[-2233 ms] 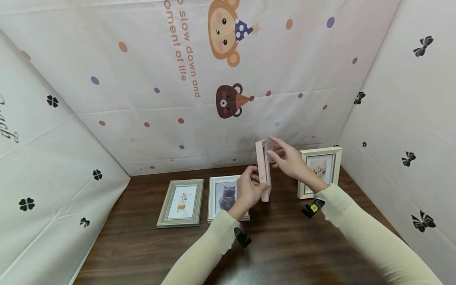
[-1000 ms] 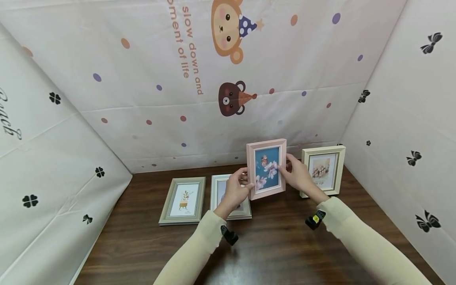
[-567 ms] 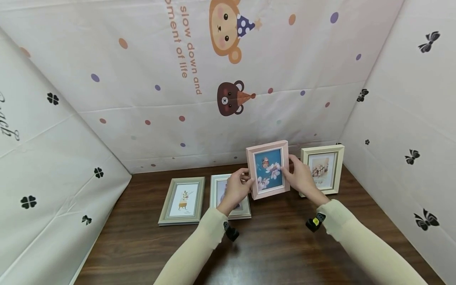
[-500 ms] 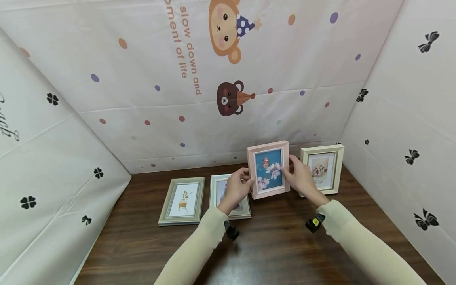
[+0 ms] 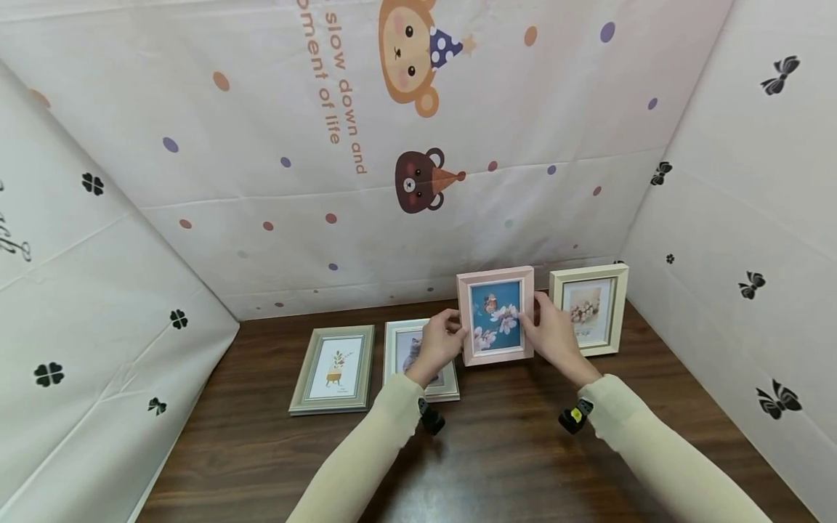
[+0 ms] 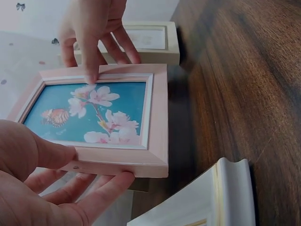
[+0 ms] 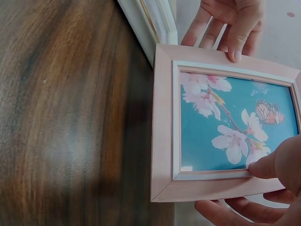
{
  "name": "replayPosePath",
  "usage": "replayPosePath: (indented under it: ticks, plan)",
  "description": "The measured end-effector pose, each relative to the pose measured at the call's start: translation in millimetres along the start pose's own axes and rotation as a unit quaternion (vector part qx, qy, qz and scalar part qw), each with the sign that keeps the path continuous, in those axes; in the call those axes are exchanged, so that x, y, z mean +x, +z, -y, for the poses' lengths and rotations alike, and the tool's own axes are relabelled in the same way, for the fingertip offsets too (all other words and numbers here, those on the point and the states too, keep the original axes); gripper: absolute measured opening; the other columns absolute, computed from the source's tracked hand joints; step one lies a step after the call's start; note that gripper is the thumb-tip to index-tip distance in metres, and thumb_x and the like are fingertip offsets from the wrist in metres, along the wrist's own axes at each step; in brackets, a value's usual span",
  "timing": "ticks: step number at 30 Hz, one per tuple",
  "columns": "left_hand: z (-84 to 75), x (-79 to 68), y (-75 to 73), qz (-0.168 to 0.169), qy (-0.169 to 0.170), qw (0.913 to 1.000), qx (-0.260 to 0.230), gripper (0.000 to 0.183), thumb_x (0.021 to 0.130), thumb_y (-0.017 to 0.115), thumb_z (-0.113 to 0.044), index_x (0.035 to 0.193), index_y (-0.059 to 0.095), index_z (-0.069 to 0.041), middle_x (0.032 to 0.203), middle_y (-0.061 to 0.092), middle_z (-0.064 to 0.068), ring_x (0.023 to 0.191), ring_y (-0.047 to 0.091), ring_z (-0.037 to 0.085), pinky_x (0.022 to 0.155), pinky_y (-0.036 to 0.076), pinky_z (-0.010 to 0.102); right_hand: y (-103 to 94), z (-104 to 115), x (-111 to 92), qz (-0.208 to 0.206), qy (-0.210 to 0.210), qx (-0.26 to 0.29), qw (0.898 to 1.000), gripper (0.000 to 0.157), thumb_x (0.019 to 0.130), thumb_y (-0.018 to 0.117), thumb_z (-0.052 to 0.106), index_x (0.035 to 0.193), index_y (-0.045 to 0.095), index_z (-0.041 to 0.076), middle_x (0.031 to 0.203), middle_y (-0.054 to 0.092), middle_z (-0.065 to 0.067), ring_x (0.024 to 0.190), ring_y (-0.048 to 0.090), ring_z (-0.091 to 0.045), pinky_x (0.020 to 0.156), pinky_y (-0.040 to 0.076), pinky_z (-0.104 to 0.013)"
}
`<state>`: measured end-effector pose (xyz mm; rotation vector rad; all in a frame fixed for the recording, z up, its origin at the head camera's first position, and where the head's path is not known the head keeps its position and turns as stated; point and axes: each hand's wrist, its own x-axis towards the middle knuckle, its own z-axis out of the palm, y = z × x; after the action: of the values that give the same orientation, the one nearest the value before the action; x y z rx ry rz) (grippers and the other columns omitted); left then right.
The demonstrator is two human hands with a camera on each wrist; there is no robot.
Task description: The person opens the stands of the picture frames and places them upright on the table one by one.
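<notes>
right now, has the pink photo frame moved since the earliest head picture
Yes: in the head view, the pink photo frame has turned from edge-on to face the camera and shifted right, closer to the cream photo frame.

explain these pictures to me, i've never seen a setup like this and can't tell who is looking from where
There is no machine here, just a person's bare left hand and right hand. The wide picture comes from a camera on the head; the two close-ups come from a camera on each wrist. Both hands hold a pink photo frame upright by its sides. On the dark wooden table, a grey-green frame and a white frame lie flat, while a cream frame stands upright.
</notes>
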<state>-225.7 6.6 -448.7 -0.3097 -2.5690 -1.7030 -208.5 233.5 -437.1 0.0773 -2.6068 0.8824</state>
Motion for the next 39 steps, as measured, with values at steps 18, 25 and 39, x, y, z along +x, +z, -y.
replayPosePath:
  ticks: [18, 25, 39]
  plan:
    - [7.3, -1.7, 9.5, 0.011, -0.010, 0.9997, 0.021, 0.025, 0.094, 0.072, -0.002, 0.118, 0.067, 0.000, 0.095, 0.072, 0.012, 0.084, 0.070, 0.019, 0.064, 0.060, 0.027, 11.4, -14, -6, -0.024, 0.011, -0.006, 1.000, 0.044, 0.096, 0.070, 0.013, 0.133, 0.054, -0.004, 0.095, 0.071, -0.024, 0.074, 0.069, -0.036, 0.063, 0.054, -0.051]
    - [7.7, -0.8, 11.8, 0.014, -0.009, 0.9995, 0.028, 0.025, 0.095, 0.071, -0.003, 0.120, 0.067, -0.001, 0.098, 0.072, 0.012, 0.085, 0.070, 0.019, 0.064, 0.060, 0.027, 13.3, -16, -7, -0.025, 0.021, -0.011, 0.999, 0.044, 0.097, 0.070, 0.014, 0.134, 0.053, -0.003, 0.100, 0.072, -0.027, 0.082, 0.071, -0.040, 0.068, 0.055, -0.054]
    - [10.6, 8.5, 16.8, 0.001, -0.011, 0.9986, 0.052, 0.026, 0.095, 0.072, -0.005, 0.121, 0.068, -0.005, 0.094, 0.071, 0.008, 0.083, 0.066, 0.016, 0.065, 0.057, 0.027, 16.1, -12, -8, -0.039, 0.032, -0.024, 0.998, 0.045, 0.099, 0.066, 0.013, 0.136, 0.052, -0.009, 0.100, 0.069, -0.031, 0.084, 0.070, -0.047, 0.069, 0.055, -0.060]
